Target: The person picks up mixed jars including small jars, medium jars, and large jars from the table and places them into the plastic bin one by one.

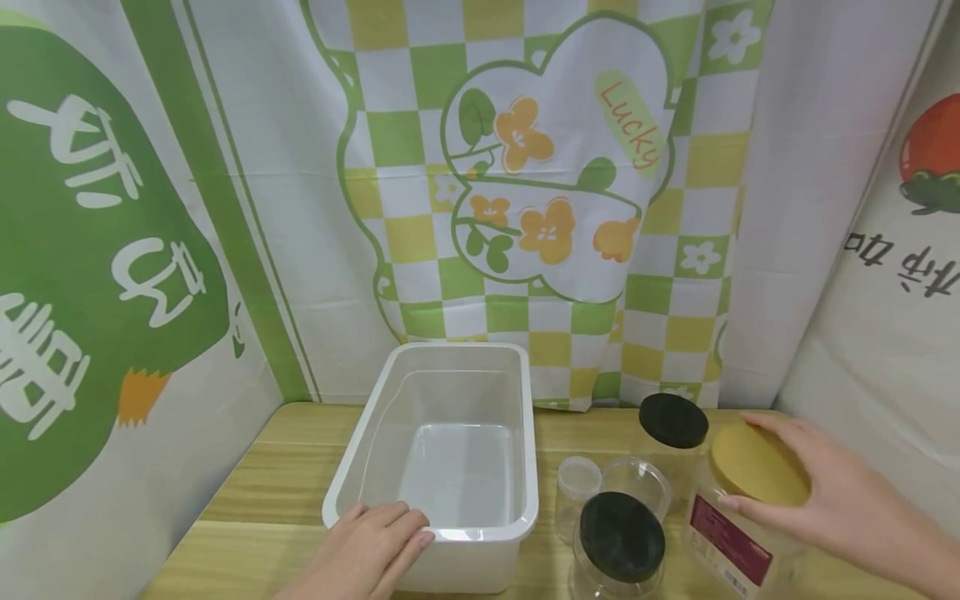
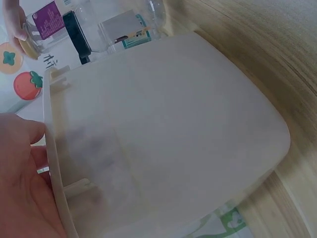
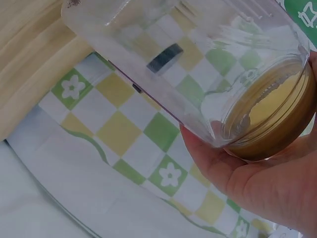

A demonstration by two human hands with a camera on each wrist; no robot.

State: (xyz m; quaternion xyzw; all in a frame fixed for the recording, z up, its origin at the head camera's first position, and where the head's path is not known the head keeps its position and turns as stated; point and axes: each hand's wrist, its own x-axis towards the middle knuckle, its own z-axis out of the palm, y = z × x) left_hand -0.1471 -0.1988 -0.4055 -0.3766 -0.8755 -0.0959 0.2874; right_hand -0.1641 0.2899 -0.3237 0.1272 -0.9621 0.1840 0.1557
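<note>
A white plastic bin [image 1: 457,554] stands on the wooden table, nothing inside it. My left hand [image 1: 378,546] holds its near rim, fingers over the edge; up close the hand [image 2: 25,173] is at the bin's wall [image 2: 173,124]. On the right, my right hand [image 1: 832,479] grips a clear jar by its yellow lid [image 1: 757,462]. A maroon label [image 1: 731,537] marks the jar's front. The right wrist view has the hand [image 3: 252,173] around the lid [image 3: 282,124], with the see-through jar body [image 3: 188,74] looking empty.
Left of the held jar stand a black-lidded jar [image 1: 673,421], another black-lidded jar [image 1: 622,537] nearer, a small clear container [image 1: 577,479] and a round clear container [image 1: 637,483]. Printed cloth [image 1: 525,208] hangs behind the table [image 1: 247,492] and along both sides.
</note>
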